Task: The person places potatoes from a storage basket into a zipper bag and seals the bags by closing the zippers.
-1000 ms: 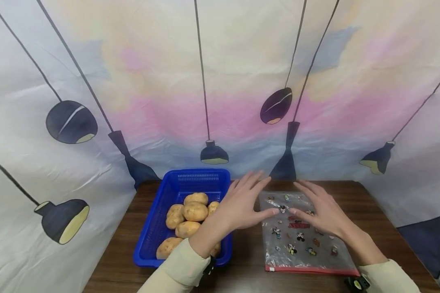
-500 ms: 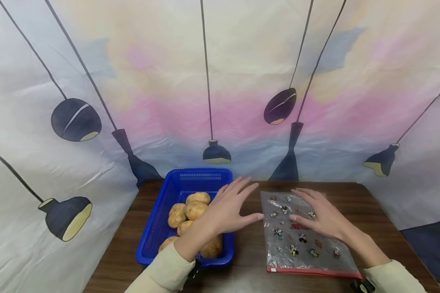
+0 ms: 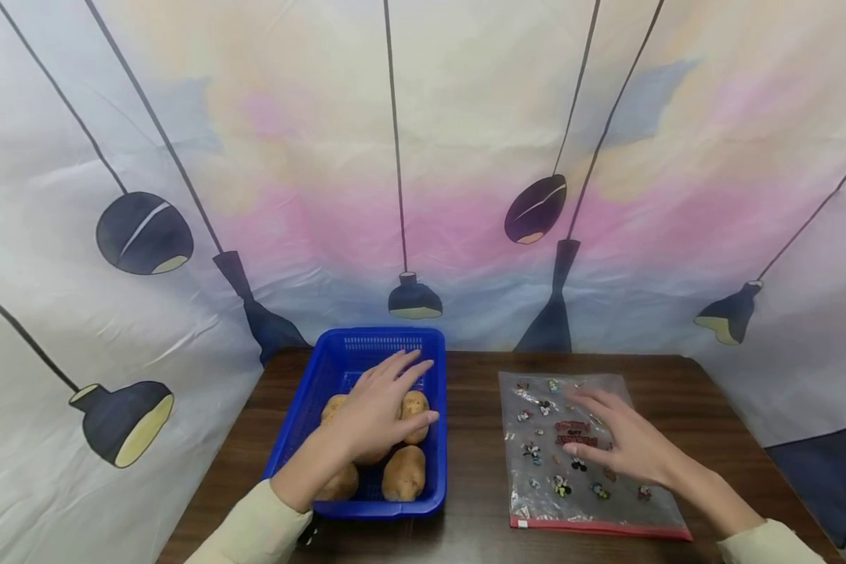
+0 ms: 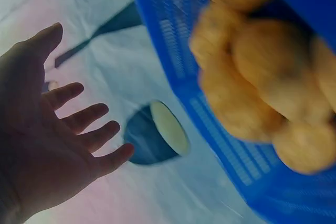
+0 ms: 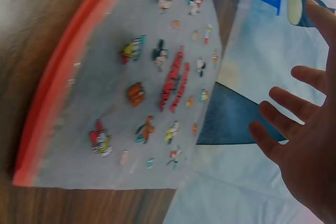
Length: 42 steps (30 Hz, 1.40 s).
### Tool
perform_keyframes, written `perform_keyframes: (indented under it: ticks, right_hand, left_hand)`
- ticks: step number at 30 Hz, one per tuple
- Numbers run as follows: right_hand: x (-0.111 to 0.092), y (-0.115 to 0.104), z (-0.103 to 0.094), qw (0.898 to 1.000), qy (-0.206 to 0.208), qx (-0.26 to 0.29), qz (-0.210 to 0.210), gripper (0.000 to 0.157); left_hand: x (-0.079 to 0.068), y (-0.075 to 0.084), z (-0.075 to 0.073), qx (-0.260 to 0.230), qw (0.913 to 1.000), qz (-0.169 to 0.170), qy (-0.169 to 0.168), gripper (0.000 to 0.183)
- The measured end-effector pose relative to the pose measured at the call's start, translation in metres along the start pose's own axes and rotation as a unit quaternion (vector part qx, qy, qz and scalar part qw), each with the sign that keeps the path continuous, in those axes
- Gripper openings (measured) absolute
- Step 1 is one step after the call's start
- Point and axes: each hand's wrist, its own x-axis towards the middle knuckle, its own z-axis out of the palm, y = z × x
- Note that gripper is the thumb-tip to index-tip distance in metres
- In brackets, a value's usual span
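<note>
My left hand [image 3: 377,411] hovers over the blue plastic basket [image 3: 433,470], fingers spread and nothing in them. Several potatoes [image 3: 404,474] lie in the basket, some of them hidden behind the hand and wrist. In the left wrist view the same hand [image 4: 63,129] shows an empty palm beside the basket's wall. My right hand [image 3: 627,439], also with fingers apart and empty, is above a clear zip bag [image 3: 536,501] printed with small cartoon figures. The bag lies flat, its red zip edge [image 5: 63,77] toward me.
Basket and bag stand on a dark wooden table [image 3: 472,439], with a strip of tabletop between them. Close behind the table hangs a cloth backdrop [image 3: 465,196] printed with lamps.
My left hand has moved left, from between basket and bag to over the potatoes. My right hand has lowered slightly and shifted a little right above the bag.
</note>
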Motion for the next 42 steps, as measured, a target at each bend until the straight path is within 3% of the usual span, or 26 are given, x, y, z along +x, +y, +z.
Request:
perform_keyframes:
  ticks: [10, 15, 21, 28, 31, 34, 38, 42]
  right_hand:
    - [-0.02, 0.008, 0.015, 0.999, -0.031, 0.01, 0.012, 0.071]
    - [-0.028, 0.011, 0.022, 0.998, -0.057, 0.008, -0.009, 0.066]
    - [-0.04, 0.016, 0.028, 0.997, -0.058, -0.004, -0.047, 0.064]
    - [-0.05, 0.017, 0.034, 0.991, -0.13, 0.021, 0.02, 0.061]
    - [-0.055, 0.019, 0.036, 0.987, -0.15, 0.04, 0.029, 0.055]
    - [-0.06, 0.023, 0.038, 0.984, -0.165, 0.056, 0.022, 0.049]
    - [-0.063, 0.028, 0.042, 0.982, -0.173, 0.075, 0.007, 0.039]
    - [-0.064, 0.031, 0.046, 0.979, -0.177, 0.098, 0.0, 0.032]
  left_hand:
    - [-0.036, -0.075, 0.002, -0.002, 0.9981, -0.032, 0.052, 0.073]
    - [-0.058, -0.108, -0.001, 0.002, 0.9953, -0.072, 0.064, 0.072]
    - [-0.075, -0.138, -0.004, -0.021, 0.9916, -0.103, 0.075, 0.075]
    - [-0.083, -0.166, -0.003, -0.1, 0.9813, -0.144, 0.078, 0.074]
    - [-0.083, -0.175, 0.001, -0.163, 0.9703, -0.163, 0.073, 0.069]
    - [-0.083, -0.181, 0.004, -0.23, 0.9521, -0.194, 0.053, 0.066]
    - [-0.085, -0.184, 0.007, -0.301, 0.9238, -0.236, 0.018, 0.065]
    - [-0.086, -0.187, 0.009, -0.366, 0.8941, -0.257, 0.0, 0.059]
